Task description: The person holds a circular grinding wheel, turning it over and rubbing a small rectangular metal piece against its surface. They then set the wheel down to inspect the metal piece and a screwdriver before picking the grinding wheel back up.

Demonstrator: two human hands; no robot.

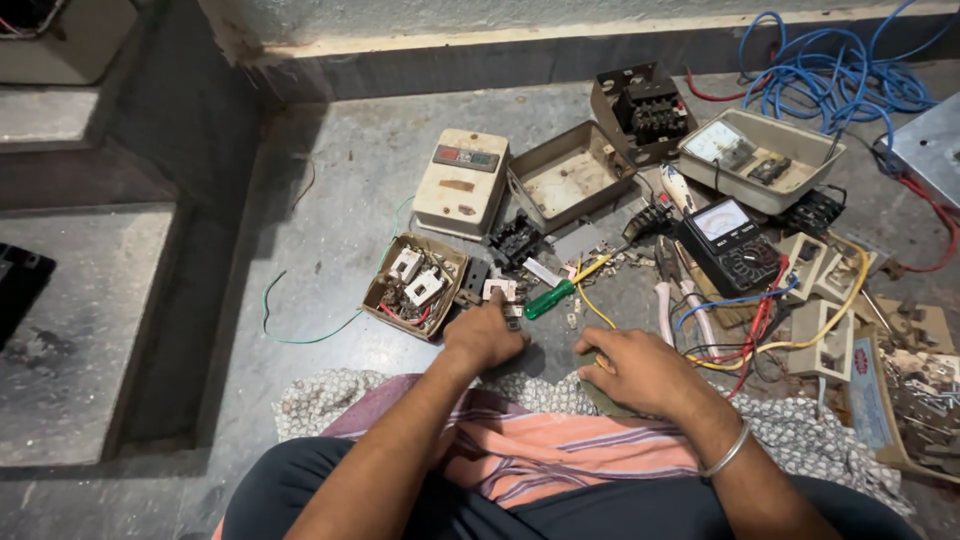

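The work appears to be at an early or middle stage of sorting and dismantling, judging by how the parts lie: several housings on the floor (330, 200) already stand open, among them an empty grey metal box (570, 178) and a cream tray (765, 160) with a meter dial in it, while a cream switch cover (462, 182) lies closed and seemingly untouched. The left hand (484, 335) is curled, fingers bent down onto a small white switch part (499, 290) just beside a cardboard box (414, 286) of similar white pieces with red wire ends; whether it grips the part or merely presses on it cannot be told. The right hand (640, 372) rests half closed, palm down, near a yellow wire (592, 305), and nothing can be confirmed in its grasp (the fingertips are hidden from view). The switch part is small, pale, squarish and somewhat grimy, lying on the floor close to the person's knees. A green-handled screwdriver (550, 298) lies between the hands, unheld. A black multimeter (733, 245), pliers (668, 290) and a tangle of blue cable (835, 75) lie further right, well apart from both hands.
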